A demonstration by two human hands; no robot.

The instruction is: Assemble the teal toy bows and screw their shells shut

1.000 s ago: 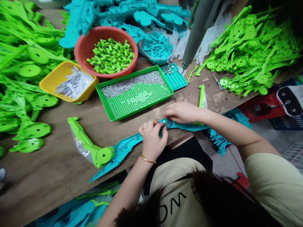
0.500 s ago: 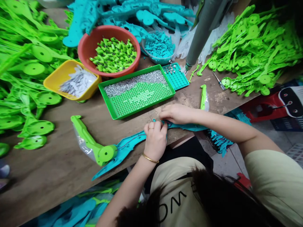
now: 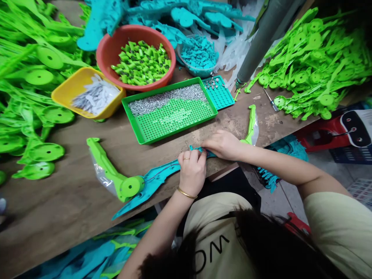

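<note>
A long blue plastic shell (image 3: 161,173) lies along the front edge of the table, with a thin dark wire running inside it. A green arm with a round end (image 3: 131,187) and a clear film piece is joined at its left; another green arm (image 3: 252,123) shows at the right. My left hand (image 3: 192,167) is closed on the middle of the shell, fingertips pressed down. Close beside it, my right hand (image 3: 222,145) has its fingers bent and pinched at the same spot. Small blue bits stick up between the hands; what the fingertips hold is hidden.
Behind the hands stand a green tray of small metal screws (image 3: 174,130), a small blue tray (image 3: 221,101), a red bowl of green pieces (image 3: 101,58) and a yellow bin (image 3: 65,97). Green parts (image 3: 316,66) are heaped right. A grey power screwdriver (image 3: 255,50) hangs there.
My right hand has shifted slightly right and bent at the shell's middle, showing more of the small blue bits. The right green arm shows more. My left hand keeps its grip.
</note>
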